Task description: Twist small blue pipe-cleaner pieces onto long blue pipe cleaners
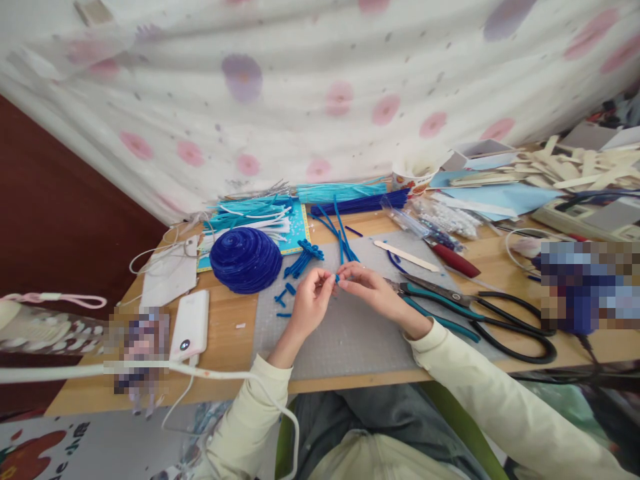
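My left hand [316, 293] and my right hand [364, 283] meet above the grey cutting mat [350, 340]. Between their pinched fingertips is a small piece of blue pipe cleaner [337, 279], mostly hidden by the fingers. Beyond my hands lie several long blue pipe cleaners [344, 240] and a bundle of folded blue pieces [304, 257]. Short bent bits of blue pipe cleaner [286, 293] rest left of my left hand. A dark blue wound dome [245, 260] sits farther left. Pliers [440, 313] with teal handles lie right of my right hand, beside black-handled scissors [515, 320].
Turquoise pipe cleaners [340, 192] and dark blue ones [360, 202] lie along the back. A wooden stick [407, 256] and a red-handled tool [455, 259] are at right. A white power bank [191, 325] stands left; a white cable [225, 373] crosses in front.
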